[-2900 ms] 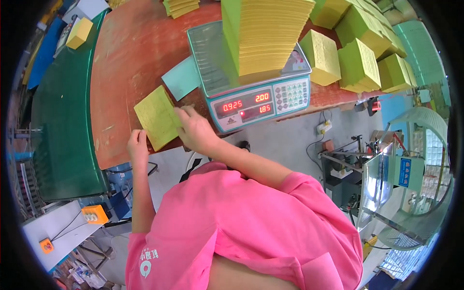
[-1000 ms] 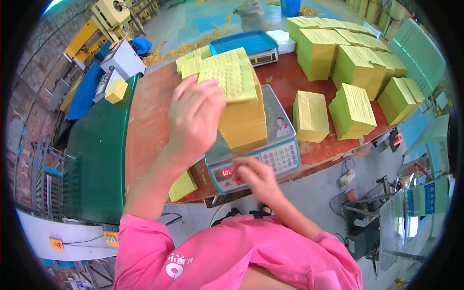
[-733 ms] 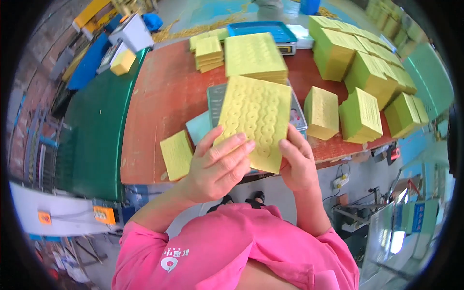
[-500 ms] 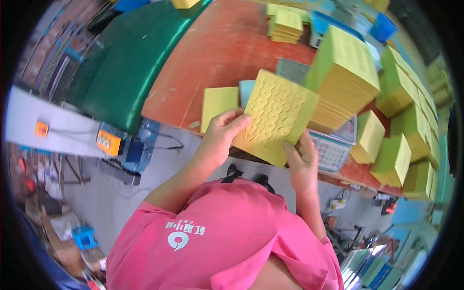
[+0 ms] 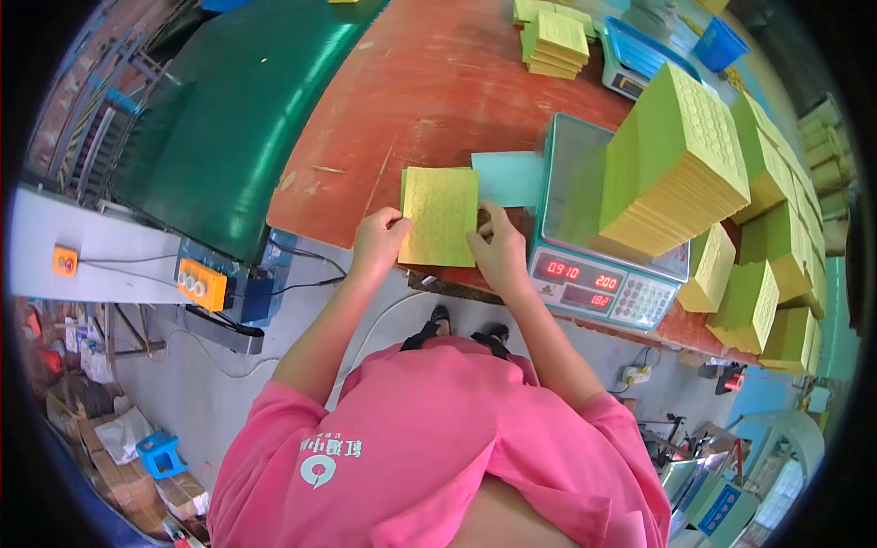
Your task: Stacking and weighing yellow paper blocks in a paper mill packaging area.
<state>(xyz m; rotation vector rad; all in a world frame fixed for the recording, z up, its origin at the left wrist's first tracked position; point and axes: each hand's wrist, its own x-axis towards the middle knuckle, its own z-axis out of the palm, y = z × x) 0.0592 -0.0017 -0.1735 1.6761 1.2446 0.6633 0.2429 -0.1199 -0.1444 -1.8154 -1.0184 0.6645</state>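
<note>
Left hand (image 5: pixel 378 245) pinches the yellow sheets (image 5: pixel 440 219) at their eight o'clock: airborne moments ago, they're now down by the red table's (image 5: pixel 365 123) near edge, apparently set aside! Right hand (image 5: pixel 500 248) at four, pinch unclear; scale (image 5: pixel 571 187) at three.

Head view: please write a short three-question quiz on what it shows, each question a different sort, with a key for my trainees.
1. True or false: the tall yellow stack stands on the scale.

2. What colour is the flat piece lying between the low yellow sheets and the scale?
a) pink
b) pale blue
c) red

3. Fill in: the person's ____ hand is the one nearer the scale.

Key:
1. True
2. b, pale blue
3. right hand
</note>
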